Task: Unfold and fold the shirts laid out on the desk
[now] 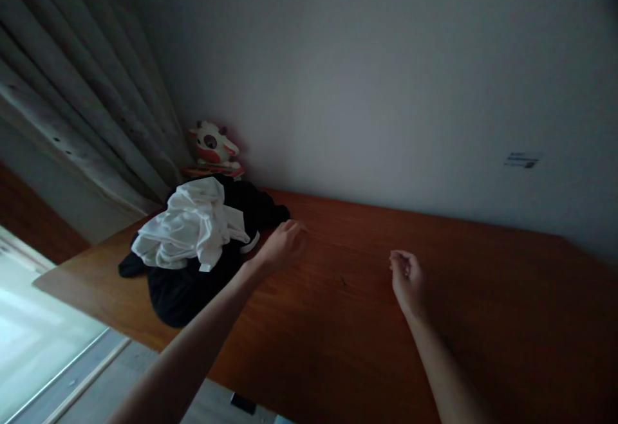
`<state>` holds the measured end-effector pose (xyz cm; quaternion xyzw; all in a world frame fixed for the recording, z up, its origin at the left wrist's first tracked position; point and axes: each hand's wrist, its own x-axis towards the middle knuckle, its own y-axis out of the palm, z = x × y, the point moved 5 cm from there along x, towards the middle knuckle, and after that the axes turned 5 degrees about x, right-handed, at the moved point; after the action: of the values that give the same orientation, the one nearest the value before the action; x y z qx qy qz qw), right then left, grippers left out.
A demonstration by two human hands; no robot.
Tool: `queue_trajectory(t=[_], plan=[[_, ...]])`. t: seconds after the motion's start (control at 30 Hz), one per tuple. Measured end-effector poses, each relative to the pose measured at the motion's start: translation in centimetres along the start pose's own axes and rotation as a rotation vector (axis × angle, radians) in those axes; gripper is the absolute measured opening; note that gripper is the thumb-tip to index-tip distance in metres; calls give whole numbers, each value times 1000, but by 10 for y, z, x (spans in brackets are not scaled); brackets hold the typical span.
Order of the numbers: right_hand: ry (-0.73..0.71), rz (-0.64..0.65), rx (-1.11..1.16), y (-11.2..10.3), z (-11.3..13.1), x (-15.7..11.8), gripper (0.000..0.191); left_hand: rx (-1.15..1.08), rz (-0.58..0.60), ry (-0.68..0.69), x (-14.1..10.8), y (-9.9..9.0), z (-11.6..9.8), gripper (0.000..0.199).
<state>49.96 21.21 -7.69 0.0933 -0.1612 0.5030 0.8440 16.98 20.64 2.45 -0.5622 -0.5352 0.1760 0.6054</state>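
Note:
A crumpled white garment (188, 224) lies on a heap of black clothing (181, 295) at the left of the wooden table (338, 347). My left hand (282, 245) hovers just right of the heap, its fingers loosely bent, apart and slightly blurred, with nothing in them. Over the middle right of the table is my right hand (407, 279), empty as far as I can see, its fingers curled in toward the thumb. The inner side of that hand is partly hidden.
A cow figure (212, 144) stands behind the clothes, against the wall. Grey curtains (87, 83) hang at the left. A small dark mark (343, 280) shows on the tabletop between my hands. A printed label (522, 160) is on the wall at right.

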Motion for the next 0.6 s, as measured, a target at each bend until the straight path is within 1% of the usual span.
queue_trajectory(t=[0.07, 0.13, 0.2, 0.23, 0.3, 0.4, 0.47, 0.6], plan=[[-167, 48, -178, -4, 8, 3, 41, -13, 84, 40, 9, 44, -29, 26], [-344, 131, -371, -2, 16, 2, 37, 23, 116, 19, 12, 77, -48, 32], [-456, 217, -545, 3, 19, -1, 39, 58, 145, -6, 13, 99, -58, 37], [-466, 253, -631, 7, 17, -2, 43, 66, 161, -8, 12, 106, -60, 38], [-415, 326, -808, 13, 10, -3, 49, 62, 189, 0, 12, 112, -60, 40], [-327, 433, -989, 17, 0, -4, 52, 46, 202, 5, 12, 112, -56, 40], [-315, 477, -1016, 17, -2, -5, 52, 51, 205, -2, 12, 111, -55, 39], [-306, 482, -1004, 11, -3, -3, 52, 77, 208, 14, 12, 112, -60, 41]])
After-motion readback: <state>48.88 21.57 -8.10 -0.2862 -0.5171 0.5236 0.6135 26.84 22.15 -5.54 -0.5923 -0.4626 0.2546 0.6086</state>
